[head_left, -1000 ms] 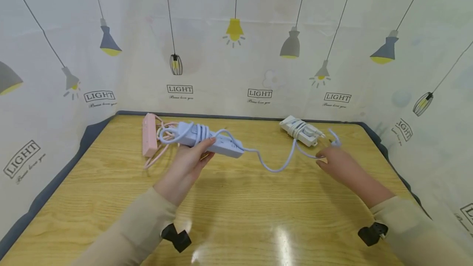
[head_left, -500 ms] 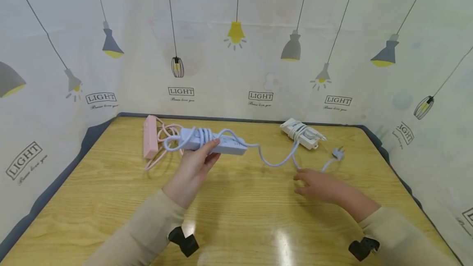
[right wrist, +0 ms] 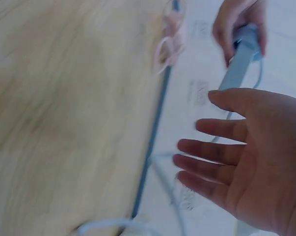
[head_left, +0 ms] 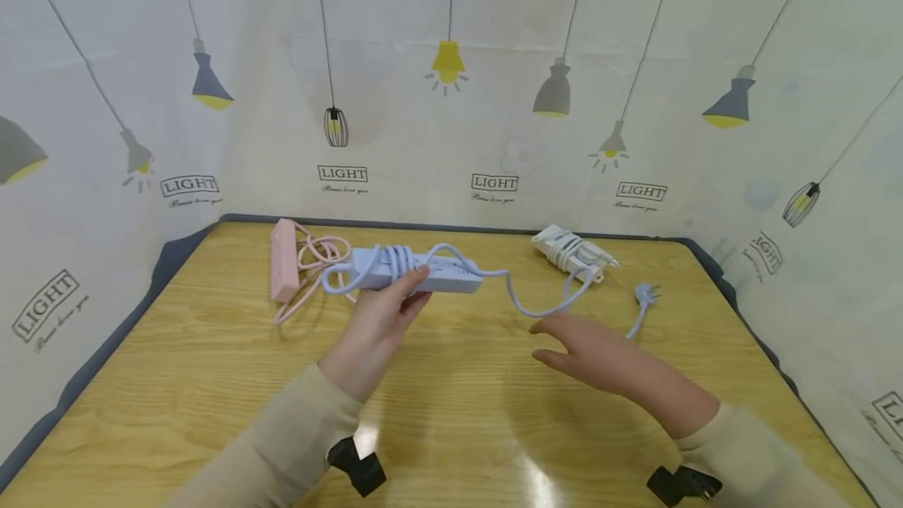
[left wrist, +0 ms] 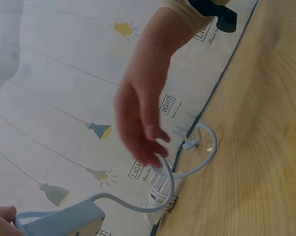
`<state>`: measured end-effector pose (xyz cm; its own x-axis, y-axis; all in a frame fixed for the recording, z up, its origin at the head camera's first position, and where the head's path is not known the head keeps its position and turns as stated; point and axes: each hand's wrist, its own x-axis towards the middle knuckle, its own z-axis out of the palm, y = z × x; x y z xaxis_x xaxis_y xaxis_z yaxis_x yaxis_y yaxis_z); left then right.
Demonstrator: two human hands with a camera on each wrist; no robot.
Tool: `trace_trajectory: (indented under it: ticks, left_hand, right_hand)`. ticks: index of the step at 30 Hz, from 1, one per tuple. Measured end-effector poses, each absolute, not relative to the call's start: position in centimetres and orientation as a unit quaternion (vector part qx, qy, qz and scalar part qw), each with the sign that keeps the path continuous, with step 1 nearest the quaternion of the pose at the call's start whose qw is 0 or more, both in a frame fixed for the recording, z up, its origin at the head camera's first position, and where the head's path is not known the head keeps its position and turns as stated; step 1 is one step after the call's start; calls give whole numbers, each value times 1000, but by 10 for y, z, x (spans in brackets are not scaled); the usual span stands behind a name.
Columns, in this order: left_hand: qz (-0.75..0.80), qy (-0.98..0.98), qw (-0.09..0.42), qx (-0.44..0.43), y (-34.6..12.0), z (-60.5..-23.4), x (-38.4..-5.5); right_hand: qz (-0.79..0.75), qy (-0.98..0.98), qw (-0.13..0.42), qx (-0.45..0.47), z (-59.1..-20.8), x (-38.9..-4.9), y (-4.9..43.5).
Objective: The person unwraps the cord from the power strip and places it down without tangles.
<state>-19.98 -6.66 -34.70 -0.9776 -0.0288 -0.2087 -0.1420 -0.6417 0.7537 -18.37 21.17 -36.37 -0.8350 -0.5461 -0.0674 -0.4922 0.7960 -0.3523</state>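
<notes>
A blue power strip (head_left: 444, 276), with several turns of its own cord wrapped about one end, is held above the table by my left hand (head_left: 377, 328). The thumb lies over its near side. From the strip a loose length of blue cord (head_left: 525, 310) runs right, passing behind my right hand (head_left: 600, 355). That hand has its fingers spread and fairly straight in the right wrist view, gripping nothing; whether it touches the cord I cannot tell. At the cord's far end, the blue plug (head_left: 645, 294) lies right of the hand.
On the back left of the wooden table (head_left: 451, 414) lies a pink power strip (head_left: 285, 261) with loosely coiled cord. A white power strip (head_left: 574, 252), its cord wrapped round it, lies at the back right. A lamp-printed cloth (head_left: 423, 116) stands behind the table.
My right hand has moved left and nearer from beside the plug, which it has let go. The blue strip in my left hand has shifted slightly right.
</notes>
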Motion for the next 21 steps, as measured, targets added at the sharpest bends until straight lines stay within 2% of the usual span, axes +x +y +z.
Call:
trace_trajectory:
  ticks: [9,18,21]
  left_hand:
    - [896,432,44,-90,-58,-347,-193]
    - [891,445,45,-73,-49,-352,-189]
    - [889,448,46,-76,-46,-352,-187]
  right_hand:
    - [-243,908,-108,-324,-331,-176,167]
    - [-252,874,-217,-353,-335,-188,132]
    - [-244,877,-226,-346,-332,-195,125]
